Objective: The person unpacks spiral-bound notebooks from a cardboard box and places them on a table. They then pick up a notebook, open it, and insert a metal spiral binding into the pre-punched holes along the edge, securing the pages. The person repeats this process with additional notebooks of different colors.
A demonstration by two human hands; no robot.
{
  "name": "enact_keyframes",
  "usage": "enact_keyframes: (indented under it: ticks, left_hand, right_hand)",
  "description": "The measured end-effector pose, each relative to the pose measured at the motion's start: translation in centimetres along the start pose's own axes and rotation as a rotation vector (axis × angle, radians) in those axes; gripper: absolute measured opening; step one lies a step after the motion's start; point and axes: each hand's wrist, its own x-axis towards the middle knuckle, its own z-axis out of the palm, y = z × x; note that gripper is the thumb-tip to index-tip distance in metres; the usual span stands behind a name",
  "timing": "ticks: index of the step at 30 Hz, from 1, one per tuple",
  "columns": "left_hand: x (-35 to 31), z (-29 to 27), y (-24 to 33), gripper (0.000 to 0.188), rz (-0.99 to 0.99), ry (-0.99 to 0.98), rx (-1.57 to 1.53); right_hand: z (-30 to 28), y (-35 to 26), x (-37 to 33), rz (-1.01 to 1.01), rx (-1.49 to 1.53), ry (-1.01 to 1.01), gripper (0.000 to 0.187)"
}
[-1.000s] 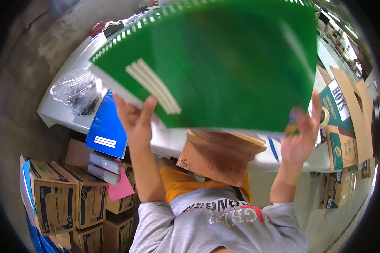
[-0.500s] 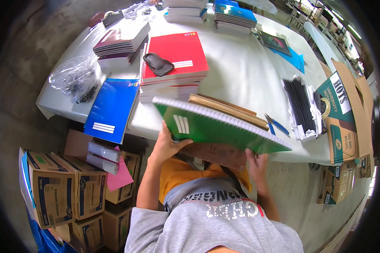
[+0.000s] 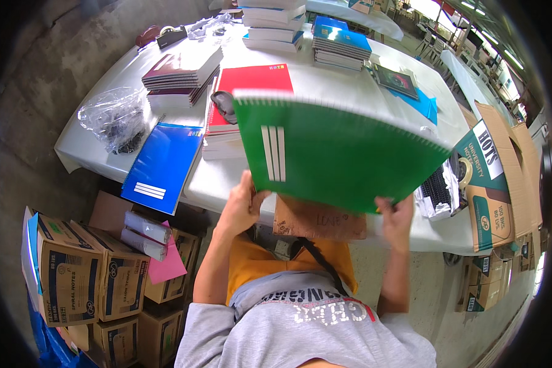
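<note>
A green spiral notebook is held up in front of me, tilted, its spiral edge along the top and three white label bars at its left. My left hand grips its lower left corner, thumb in front. At the lower right corner my right hand, slightly blurred, pinches the edge. Below and behind the notebook shows a brown wooden board or box with handwriting, at the table's near edge. The notebook hides much of the red notebook stack, on which a dark grey object lies.
On the white table lie a blue notebook, a clear plastic bag, maroon notebooks and blue notebooks. Black spiral coils lie by an open carton at right. Cardboard boxes stand low at left.
Both hands have raised the green notebook and turned its cover more toward me. It now covers the pliers and more of the red stack. The view has shifted slightly.
</note>
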Motion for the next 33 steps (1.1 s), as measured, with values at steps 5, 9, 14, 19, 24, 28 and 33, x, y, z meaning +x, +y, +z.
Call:
enact_keyframes:
  ticks: [5, 9, 14, 19, 24, 28, 33]
  left_hand:
    - [4.7, 0.3, 1.9, 0.029, 0.110, 0.224, -0.039]
    - [6.0, 0.7, 1.4, 0.029, 0.070, 0.239, -0.096]
    - [5.2, 1.0, 1.0, 0.029, 0.039, 0.244, -0.082]
    - [5.1, 1.9, 1.0, 0.031, 0.054, 0.330, -0.040]
    - [4.0, 1.9, -1.7, 0.038, 0.042, 0.284, 0.044]
    - [2.4, 2.5, -2.3, 0.040, -0.029, 0.117, 0.273]
    - [1.4, 3.2, -2.7, 0.036, -0.007, 0.106, 0.332]
  right_hand:
    - [-0.2, -3.9, 9.0, -0.202, -0.018, -0.101, 0.043]
    - [0.5, -5.0, 11.6, -0.258, -0.050, -0.173, 0.036]
    - [0.7, -4.4, 11.8, -0.232, -0.011, -0.206, 0.035]
    - [0.7, -1.8, 11.2, -0.211, 0.091, -0.167, 0.037]
    - [0.0, -1.0, 10.8, -0.113, 0.011, -0.304, 0.039]
    - [-1.7, 5.1, 7.9, 0.084, 0.119, -0.206, 0.052]
    - [0.3, 6.2, 4.0, 0.369, 0.064, -0.218, 0.056]
